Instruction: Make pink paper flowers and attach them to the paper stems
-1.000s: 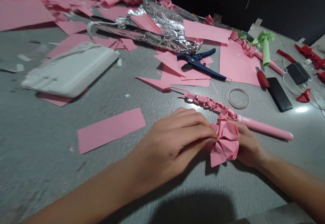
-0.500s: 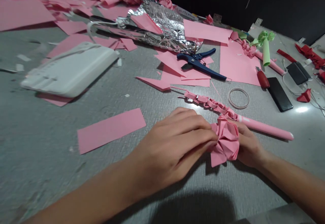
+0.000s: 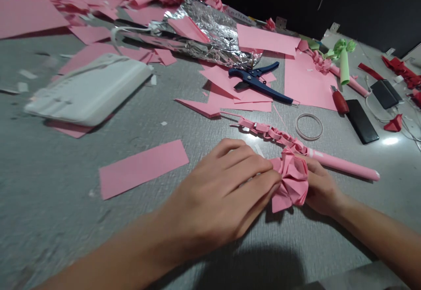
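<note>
A pink folded paper flower (image 3: 291,180) is held between both hands above the grey table. My left hand (image 3: 223,189) pinches its left side, the thumb hidden behind the fingers. My right hand (image 3: 322,187) grips it from the right, with its fingertips mostly out of sight behind the petals. Just beyond the hands lies a pink rolled paper tube (image 3: 345,166) with a twisted pink paper chain (image 3: 272,133) at its left end. A flat pink paper strip (image 3: 144,168) rests to the left of my left hand.
Blue-handled pliers (image 3: 258,84) lie on pink paper sheets beyond the hands. A tape ring (image 3: 309,127), a red utility knife (image 3: 339,100) and a black phone (image 3: 362,121) are at right. Crumpled foil (image 3: 213,26) lies behind; a white boxy device (image 3: 92,90) sits at left.
Both hands stay on the paper flower, which has shifted very slightly up and left. The left hand's knuckles have lifted a little, showing a small white scrap behind them.
</note>
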The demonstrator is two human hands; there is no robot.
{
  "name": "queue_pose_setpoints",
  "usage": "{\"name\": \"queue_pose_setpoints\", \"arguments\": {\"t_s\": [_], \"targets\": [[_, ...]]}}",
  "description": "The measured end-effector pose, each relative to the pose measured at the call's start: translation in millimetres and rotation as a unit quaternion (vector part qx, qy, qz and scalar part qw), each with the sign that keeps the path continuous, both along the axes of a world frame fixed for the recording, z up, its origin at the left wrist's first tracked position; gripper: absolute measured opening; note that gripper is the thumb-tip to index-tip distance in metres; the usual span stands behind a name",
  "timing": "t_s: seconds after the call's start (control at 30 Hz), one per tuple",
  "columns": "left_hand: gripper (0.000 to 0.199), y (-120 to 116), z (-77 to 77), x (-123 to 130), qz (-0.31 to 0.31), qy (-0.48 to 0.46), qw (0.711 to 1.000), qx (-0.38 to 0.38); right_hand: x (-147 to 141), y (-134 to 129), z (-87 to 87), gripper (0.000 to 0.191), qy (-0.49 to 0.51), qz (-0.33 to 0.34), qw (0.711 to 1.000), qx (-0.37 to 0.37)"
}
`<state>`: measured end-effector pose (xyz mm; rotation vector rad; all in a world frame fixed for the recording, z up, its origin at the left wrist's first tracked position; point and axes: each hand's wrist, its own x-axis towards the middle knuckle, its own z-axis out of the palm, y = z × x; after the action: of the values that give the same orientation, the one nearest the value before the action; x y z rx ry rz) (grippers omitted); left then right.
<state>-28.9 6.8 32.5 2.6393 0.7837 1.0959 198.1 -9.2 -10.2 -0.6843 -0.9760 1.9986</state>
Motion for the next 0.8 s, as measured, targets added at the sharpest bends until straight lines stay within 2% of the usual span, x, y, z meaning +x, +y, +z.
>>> {"name": "queue_pose_setpoints", "arguments": {"t_s": [0.47, 0.67, 0.8], "targets": [[0.019, -1, -13.0, 3, -0.015, -0.056, 0.996, -0.06, 0, 1, 1.7, 0.017, -0.021, 0.002, 1.0, -0.005], [0.02, 2, -10.5, 0, -0.036, -0.061, 0.992, -0.104, 0, 0, 2.3, 0.019, -0.027, -0.004, 1.0, -0.008], [0.02, 2, -12.3, 1, -0.038, -0.077, 0.991, -0.106, 1, 0, 2.0, 0.016, -0.014, -0.001, 1.0, -0.001]]}}
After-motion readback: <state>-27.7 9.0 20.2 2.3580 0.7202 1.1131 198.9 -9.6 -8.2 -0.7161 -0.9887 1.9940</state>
